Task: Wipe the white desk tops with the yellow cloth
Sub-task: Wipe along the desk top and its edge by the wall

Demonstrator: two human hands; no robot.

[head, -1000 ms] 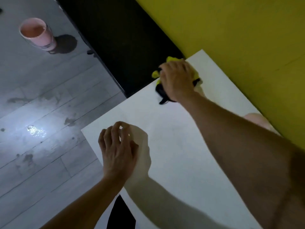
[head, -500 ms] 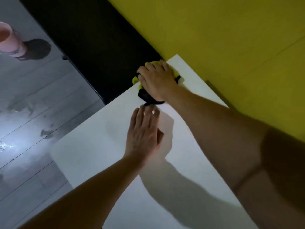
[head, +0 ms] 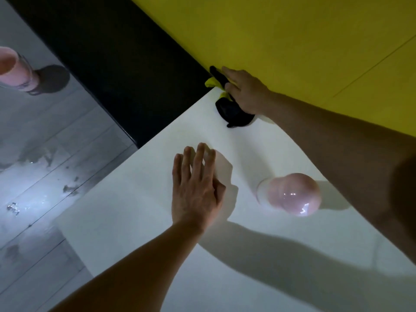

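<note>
A white desk top (head: 139, 221) fills the lower right of the view. At its far corner, against the yellow wall, my right hand (head: 246, 92) presses down on the bunched yellow and black cloth (head: 233, 112). Part of the cloth pokes out past the corner beyond my fingers. My left hand (head: 195, 188) rests flat on the desk nearer to me, fingers straight and slightly spread, holding nothing.
A pale pink rounded object (head: 292, 193) lies on the desk between my two arms. A yellow wall (head: 304, 41) borders the desk's far side, with a black panel (head: 117, 64) beside it. A pink cup (head: 13, 70) stands on the grey plank floor (head: 33, 176) at left.
My right hand has pushed the cloth further into the desk's far corner against the wall. The view has shifted, bringing the pink rounded object into sight. My left hand stays flat on the desk.
</note>
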